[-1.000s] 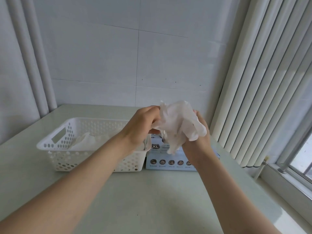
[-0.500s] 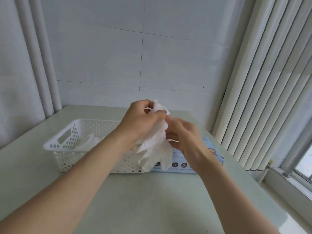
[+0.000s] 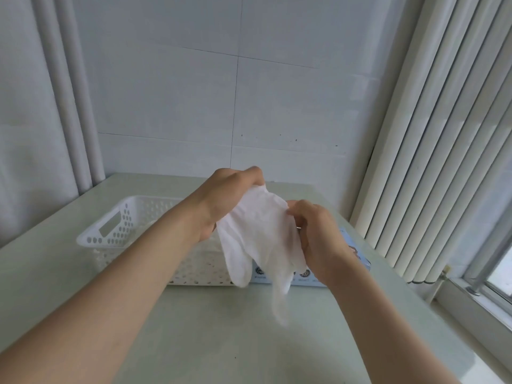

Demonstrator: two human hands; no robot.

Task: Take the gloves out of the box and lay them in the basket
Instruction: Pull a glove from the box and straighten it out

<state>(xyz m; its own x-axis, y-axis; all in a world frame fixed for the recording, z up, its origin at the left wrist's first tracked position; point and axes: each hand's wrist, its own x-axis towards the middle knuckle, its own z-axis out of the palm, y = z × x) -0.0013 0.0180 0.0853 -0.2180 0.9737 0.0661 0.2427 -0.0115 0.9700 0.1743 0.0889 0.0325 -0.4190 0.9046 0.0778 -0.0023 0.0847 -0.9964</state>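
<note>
Logging item one: glove [image 3: 260,239], white, thin, crinkled, faintly see-through. Location? (Clerk)

In the air, hanging cuff-up between both hands, over the table [image 3: 221,342], in front of the basket [image 3: 110,234] at its right end and the box [image 3: 358,259] at its left end. Its finger tubes dangle limp and point down. (Checker)

Grip? (Clerk)

Left hand [image 3: 230,200]: fingers curled, pinching the cuff's upper edge. Right hand [image 3: 318,234]: thumb and bent fingers pinching the opposite edge, a little lower. Neither holds anything else. (Checker)

Item two, basket. (Clerk)

White plastic, rectangular, walls pierced with round holes, slot handle in the near-left end. It stands beside the box, but the glove hides the gap, so touching or apart cannot be told. The left forearm covers most of the inside, so the contents cannot be told either. (Checker)

Item three, box. (Clerk)

Pale blue card, low and flat, with a row of round printed marks on the front. Its opening is hidden behind the right hand. (Checker)

Handling note? (Clerk)

Judged: the glove is being spread before laying. Draw the cuff apart gently, since film this thin would likely stretch or cling to itself. Carry it left over the rim, let the dangling fingers touch down first, then lower the cuff so it lies flat, not bunched. Let go only once it rests. (Checker)
</note>
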